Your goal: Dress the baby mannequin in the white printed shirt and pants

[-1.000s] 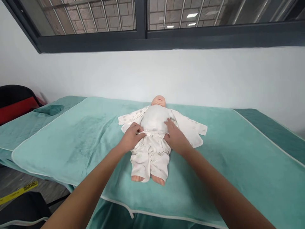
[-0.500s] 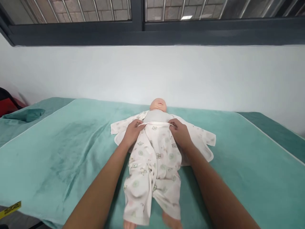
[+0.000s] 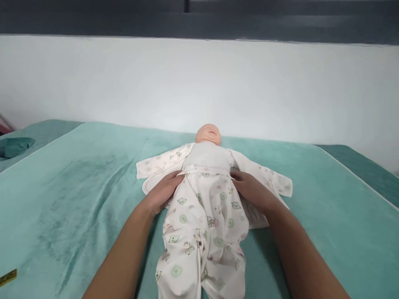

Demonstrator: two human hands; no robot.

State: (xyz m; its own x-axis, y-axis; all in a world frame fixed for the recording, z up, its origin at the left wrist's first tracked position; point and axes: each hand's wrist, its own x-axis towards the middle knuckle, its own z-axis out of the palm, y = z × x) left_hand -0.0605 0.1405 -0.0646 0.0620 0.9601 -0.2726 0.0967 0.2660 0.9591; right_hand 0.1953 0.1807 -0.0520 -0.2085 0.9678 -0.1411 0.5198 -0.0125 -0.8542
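A baby doll (image 3: pixel 208 133) lies on its back, head toward the wall. It wears printed white pants (image 3: pixel 207 216) with the waistband at its belly, and a white jacket (image 3: pixel 166 162) spread open beneath it, sleeves out to both sides. My left hand (image 3: pixel 165 190) is closed round the left side of the waistband, its fingertips partly hidden. At the opposite side, my right hand (image 3: pixel 252 189) grips the pants' edge, with some fingers tucked out of sight between the pants and the jacket. The doll's grey-white torso (image 3: pixel 207 155) shows above the waistband.
A green cloth (image 3: pixel 93 199) with some folds covers the bed or table. Behind it rises a white wall (image 3: pixel 199 83) under a dark window frame (image 3: pixel 199 25). A yellow and black strip (image 3: pixel 8 278) shows at the lower left.
My hands have moved from the front of the waistband outward to the doll's sides. The view has tilted down and come closer; the doll's feet have left the picture.
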